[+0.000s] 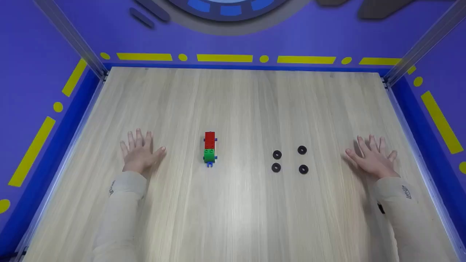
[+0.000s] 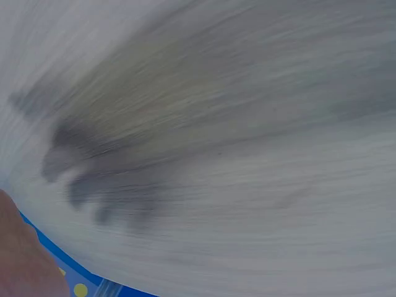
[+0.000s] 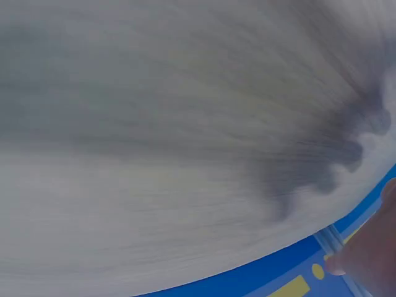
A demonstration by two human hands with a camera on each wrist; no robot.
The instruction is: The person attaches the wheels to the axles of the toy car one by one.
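Observation:
My left hand (image 1: pixel 140 154) is on the left side of the table, its fingers spread and nothing in its grasp. To its right stands a small toy-brick vehicle (image 1: pixel 209 149), red at the far part, green at the near part, with blue pegs along its sides and a blue coupling at the near end. Over on the right, my right hand (image 1: pixel 375 158) also has spread fingers and holds nothing. Several black toy wheels (image 1: pixel 277 154) lie flat between the vehicle and that hand. Both wrist views show part of a hand and its shadow on the wood.
The pale wooden table (image 1: pixel 240 211) has a metal edge (image 1: pixel 427 174) on the right. Blue panels with yellow markings (image 1: pixel 225 58) enclose it at the back and both sides. Metal posts (image 1: pixel 76 36) rise at the back corners.

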